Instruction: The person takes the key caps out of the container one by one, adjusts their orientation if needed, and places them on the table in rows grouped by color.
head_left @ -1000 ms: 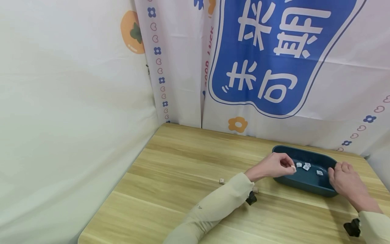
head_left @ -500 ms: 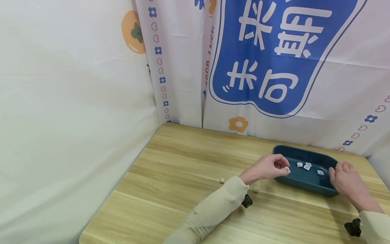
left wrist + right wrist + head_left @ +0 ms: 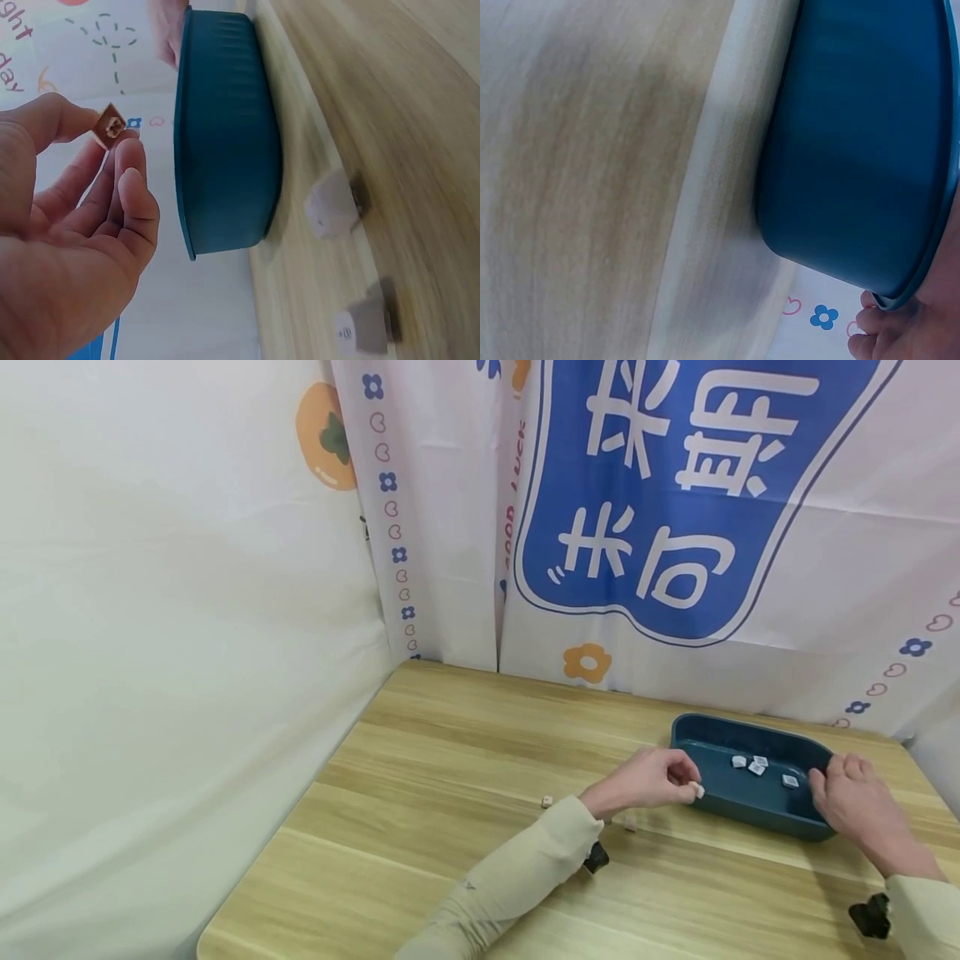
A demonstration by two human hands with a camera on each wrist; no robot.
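Between thumb and fingertips my left hand (image 3: 656, 778) pinches a small keycap (image 3: 111, 126); its brown underside with a pale stem shows in the left wrist view. That hand is at the front left rim of a dark teal tray (image 3: 750, 811). Several white keycaps (image 3: 757, 768) lie on the tray's floor. My right hand (image 3: 858, 806) grips the tray's right end, thumb inside the rim and fingers over the edge. On the table, one keycap (image 3: 630, 823) sits close to my left wrist, and another keycap (image 3: 547, 802) lies farther left.
The wooden table (image 3: 420, 793) ends at a printed curtain (image 3: 465, 568) behind the tray. A plain white cloth (image 3: 187, 652) hangs along the left side. Black wrist cameras (image 3: 596, 857) sit under both cuffs.
From over the tray, my left hand has drawn back to the left and nearer me, still pinching the keycap. My right hand stays on the tray's end.
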